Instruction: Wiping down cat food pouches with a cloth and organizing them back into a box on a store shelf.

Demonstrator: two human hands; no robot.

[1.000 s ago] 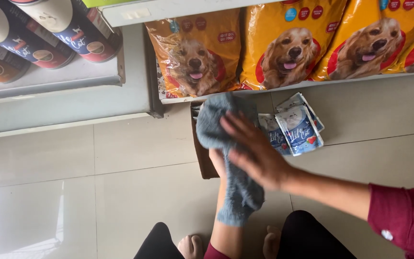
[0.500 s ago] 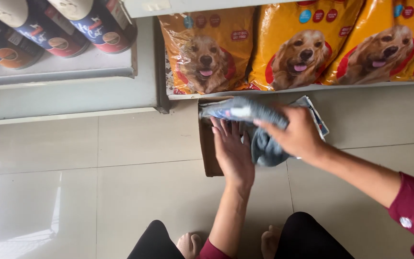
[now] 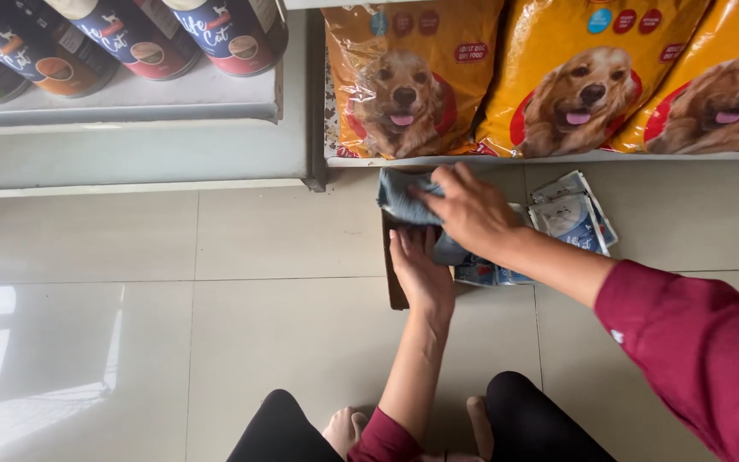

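Hands meet over a brown cardboard box (image 3: 395, 291) on the pale tiled floor (image 3: 215, 342), seen from above by the person crouching there. Left hand (image 3: 421, 269) comes straight up from between the knees, forearm bare, sleeve pushed to the elbow; it lies palm down and flat on the box, fingers stretched forward and close together, gripping nothing, their tips just under the cloth. Right hand (image 3: 468, 210) reaches in from the lower right on a long arm in a dark red sleeve (image 3: 694, 342), crossing over the box; its fingers are spread and curled down onto a grey-blue cloth (image 3: 404, 198), pressing and holding the bunched fabric at the far end of the box. The cloth sits just ahead of the left fingertips and under the right palm. Right of that hand, touching the box area, lie several pale blue pouches (image 3: 570, 218) in a loose stack. Beyond both hands stands a low shelf (image 3: 558, 158) with orange pet food bags (image 3: 583, 77); far off to the left, dark cans (image 3: 130, 34) lie on another shelf.
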